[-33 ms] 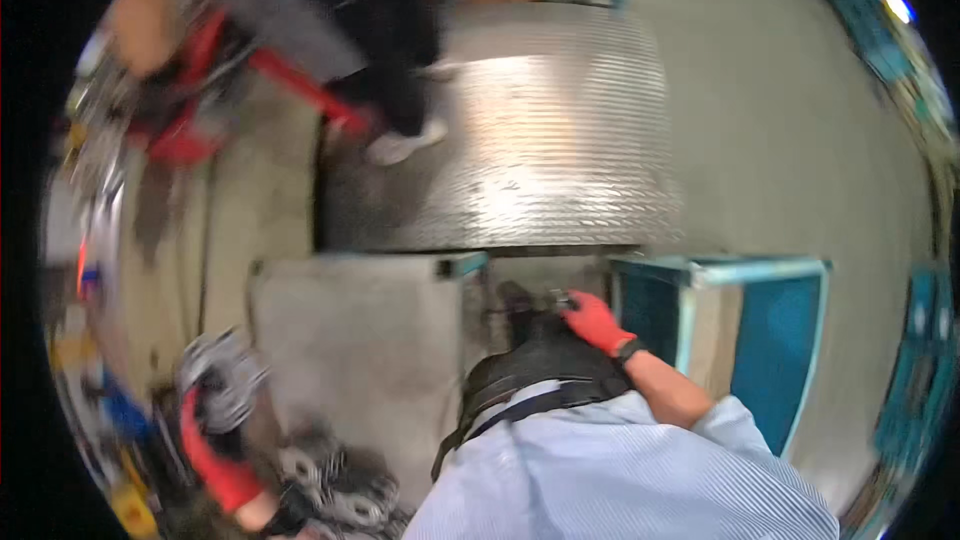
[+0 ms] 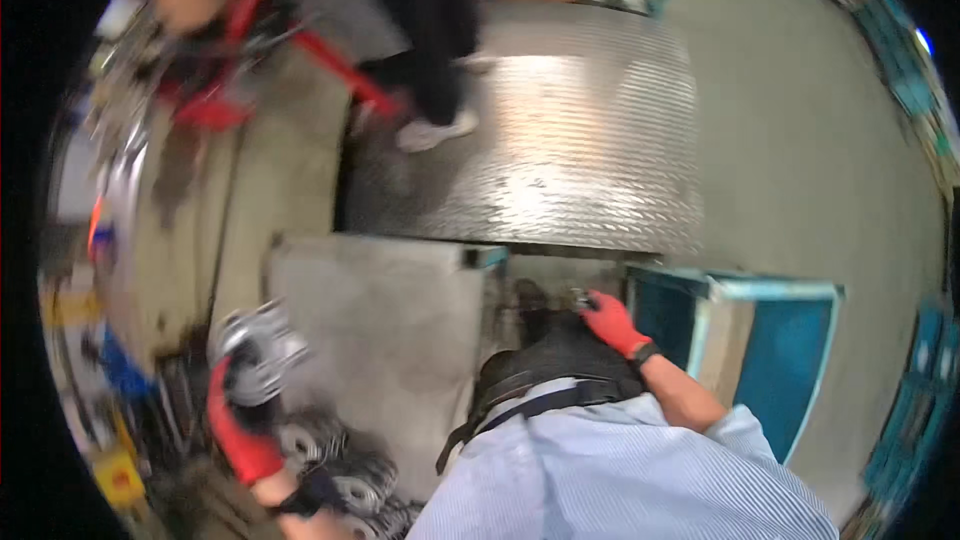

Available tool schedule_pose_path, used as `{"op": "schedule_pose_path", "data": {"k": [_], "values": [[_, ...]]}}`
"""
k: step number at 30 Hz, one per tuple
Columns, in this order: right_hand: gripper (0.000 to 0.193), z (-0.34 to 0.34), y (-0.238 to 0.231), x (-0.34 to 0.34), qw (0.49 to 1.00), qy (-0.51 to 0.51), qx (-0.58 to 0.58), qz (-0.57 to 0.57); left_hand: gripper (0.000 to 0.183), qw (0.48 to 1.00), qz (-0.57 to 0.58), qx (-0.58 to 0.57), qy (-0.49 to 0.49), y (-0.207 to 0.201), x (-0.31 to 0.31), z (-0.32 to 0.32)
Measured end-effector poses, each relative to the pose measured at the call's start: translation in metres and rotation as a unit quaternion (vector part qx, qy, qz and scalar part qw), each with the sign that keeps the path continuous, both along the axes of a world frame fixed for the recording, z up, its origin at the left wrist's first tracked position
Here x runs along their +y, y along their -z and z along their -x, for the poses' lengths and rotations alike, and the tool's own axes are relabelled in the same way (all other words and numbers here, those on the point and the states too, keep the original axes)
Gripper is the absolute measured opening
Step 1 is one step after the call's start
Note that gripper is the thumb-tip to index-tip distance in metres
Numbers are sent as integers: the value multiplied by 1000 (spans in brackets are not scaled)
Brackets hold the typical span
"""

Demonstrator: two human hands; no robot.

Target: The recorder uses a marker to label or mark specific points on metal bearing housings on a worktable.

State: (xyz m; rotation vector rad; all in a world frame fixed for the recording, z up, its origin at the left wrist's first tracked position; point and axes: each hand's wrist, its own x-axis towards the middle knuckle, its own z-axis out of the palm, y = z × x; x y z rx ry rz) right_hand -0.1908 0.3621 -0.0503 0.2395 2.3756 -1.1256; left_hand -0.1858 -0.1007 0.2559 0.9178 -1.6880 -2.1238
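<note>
At the lower left, my left hand (image 2: 238,418), in a red glove with dark palm and fingers, is closed around a grey cast metal part (image 2: 272,348) with a rounded body. The part is beside the left edge of a grey flat-topped table (image 2: 385,340), and the fingers are partly hidden. Below it lie several similar metal castings (image 2: 350,485), blurred. My right hand (image 2: 612,325), also red-gloved, is low in front of my body near a blue frame. Its fingers are curled on a small shiny thing (image 2: 581,298), too small to name.
A blue open-sided frame stand (image 2: 775,290) is to my right. Ahead lies a metal tread-plate platform (image 2: 580,160). Another person (image 2: 430,50) stands at its left edge beside a red-framed piece of equipment (image 2: 340,70). Teal racks (image 2: 910,390) line the far right.
The whole view has shifted slightly. My left hand has moved a little to the right with the metal part, closer to the grey table. My right hand keeps its pose.
</note>
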Motion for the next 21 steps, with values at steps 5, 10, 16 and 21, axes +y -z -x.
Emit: {"op": "schedule_pose_path", "data": {"k": [5, 10, 16, 21], "values": [[41, 3, 22, -3, 997, -63, 43, -32, 31, 926, -365, 92, 24, 161, 22, -38], [48, -1, 36, -10, 989, -110, 75, -69, 28, 876, -427, 202, -96, 248, 69, -69], [51, 0, 43, -5, 983, -161, 36, -76, 19, 930, -367, 7, -33, 244, 117, -89], [46, -11, 53, -15, 982, -185, 44, -23, 47, 950, 75, -296, 73, 210, 105, -99]]}}
